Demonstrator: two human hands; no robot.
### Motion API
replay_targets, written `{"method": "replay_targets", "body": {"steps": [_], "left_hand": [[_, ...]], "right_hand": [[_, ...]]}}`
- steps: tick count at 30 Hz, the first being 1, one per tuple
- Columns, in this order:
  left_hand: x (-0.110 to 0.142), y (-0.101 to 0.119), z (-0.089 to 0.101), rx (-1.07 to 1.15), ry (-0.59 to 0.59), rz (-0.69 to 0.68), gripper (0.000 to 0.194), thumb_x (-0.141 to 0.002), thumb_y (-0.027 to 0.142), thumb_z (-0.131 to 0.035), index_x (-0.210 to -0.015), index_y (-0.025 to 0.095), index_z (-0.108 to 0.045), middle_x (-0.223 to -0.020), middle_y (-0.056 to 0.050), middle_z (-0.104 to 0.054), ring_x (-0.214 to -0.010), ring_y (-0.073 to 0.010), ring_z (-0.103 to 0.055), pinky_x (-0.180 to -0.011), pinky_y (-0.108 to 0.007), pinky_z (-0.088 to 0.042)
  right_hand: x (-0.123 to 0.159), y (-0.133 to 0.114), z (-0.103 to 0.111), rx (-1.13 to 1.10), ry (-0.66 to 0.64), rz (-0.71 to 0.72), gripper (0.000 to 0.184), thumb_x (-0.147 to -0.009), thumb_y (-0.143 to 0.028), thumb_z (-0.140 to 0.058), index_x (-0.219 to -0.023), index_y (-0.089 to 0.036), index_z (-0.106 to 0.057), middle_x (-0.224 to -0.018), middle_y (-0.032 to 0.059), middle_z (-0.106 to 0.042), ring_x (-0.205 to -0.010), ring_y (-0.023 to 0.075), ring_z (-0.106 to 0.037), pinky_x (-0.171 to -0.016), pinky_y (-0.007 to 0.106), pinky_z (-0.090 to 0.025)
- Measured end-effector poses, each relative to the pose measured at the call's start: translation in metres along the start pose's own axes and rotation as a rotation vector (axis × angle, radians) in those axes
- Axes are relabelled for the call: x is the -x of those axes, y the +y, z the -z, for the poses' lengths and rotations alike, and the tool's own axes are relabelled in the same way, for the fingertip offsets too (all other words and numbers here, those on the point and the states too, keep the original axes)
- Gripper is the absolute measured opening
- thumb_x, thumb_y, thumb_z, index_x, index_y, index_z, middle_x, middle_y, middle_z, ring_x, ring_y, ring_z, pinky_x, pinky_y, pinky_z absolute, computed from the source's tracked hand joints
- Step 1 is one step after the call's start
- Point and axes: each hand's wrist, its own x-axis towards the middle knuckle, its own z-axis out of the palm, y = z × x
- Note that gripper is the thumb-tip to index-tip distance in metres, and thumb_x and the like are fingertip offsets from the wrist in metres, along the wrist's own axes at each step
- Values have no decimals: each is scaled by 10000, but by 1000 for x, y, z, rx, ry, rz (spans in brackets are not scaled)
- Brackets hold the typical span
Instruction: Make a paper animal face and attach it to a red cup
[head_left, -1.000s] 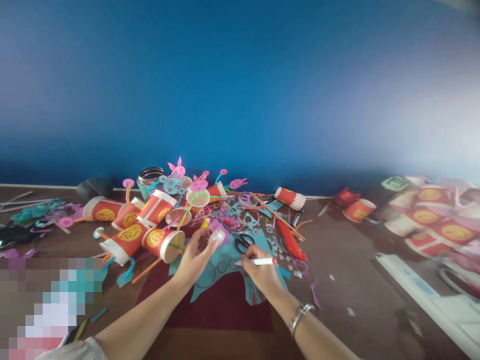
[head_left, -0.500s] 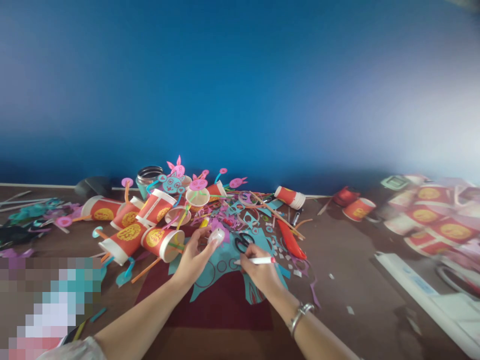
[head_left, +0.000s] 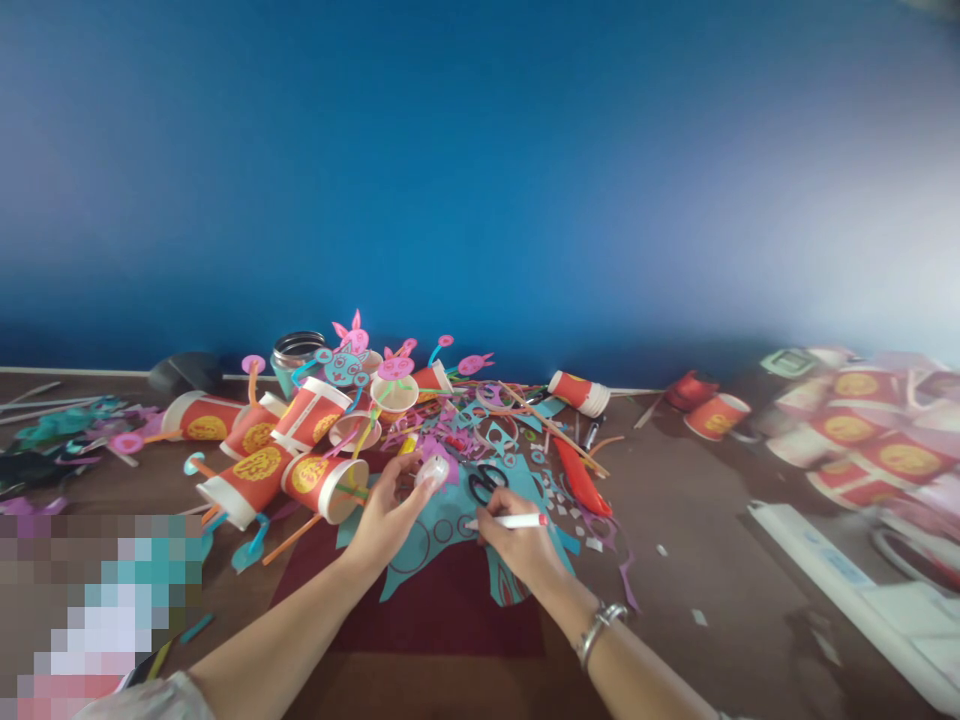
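Note:
My left hand [head_left: 390,510] is closed around a small, rounded, whitish translucent object [head_left: 433,474], whose kind I cannot make out. In my right hand [head_left: 517,548] is a white marker [head_left: 523,521] with a red end, held between thumb and fingers. Its tip is at a small drawn circle on a cut sheet of blue paper [head_left: 450,556]. More circles are drawn along the sheet to the left. Black-handled scissors [head_left: 487,484] lie on the paper just beyond my right hand. Beneath is a dark red sheet [head_left: 442,625].
Red paper cups [head_left: 251,480] with straws and paper animal faces crowd the left. Paper scraps and straws [head_left: 525,400] pile up behind the hands. A red object [head_left: 581,480] lies to the right. Farther right are a white power strip [head_left: 825,560] and blurred stacked cups [head_left: 862,430].
The marker and my right hand have shifted very slightly left. My left hand keeps its hold on the whitish object.

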Motion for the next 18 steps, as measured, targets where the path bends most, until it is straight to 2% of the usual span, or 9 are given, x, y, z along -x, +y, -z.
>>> {"method": "replay_targets", "body": {"steps": [8, 18], "left_hand": [[0, 0, 1, -32, -4, -11, 432, -766, 409, -607, -1109, 163, -512, -997, -62, -602, -889, -186, -591, -793, -316, -492], [1, 3, 1, -19, -7, 0, 438, -760, 406, -612, -1110, 163, -511, -986, -65, -602, -907, -200, -592, -793, -328, -502]], "right_hand": [[1, -4, 1, 40, 8, -14, 189, -719, -232, -511, -549, -226, -430, -462, -31, -582, -462, 137, -567, -471, 220, -403], [-1, 2, 1, -27, 49, -35, 181, -719, -230, -508, -553, -224, -437, -460, -31, -564, -454, 131, -540, -455, 216, -386]]}}
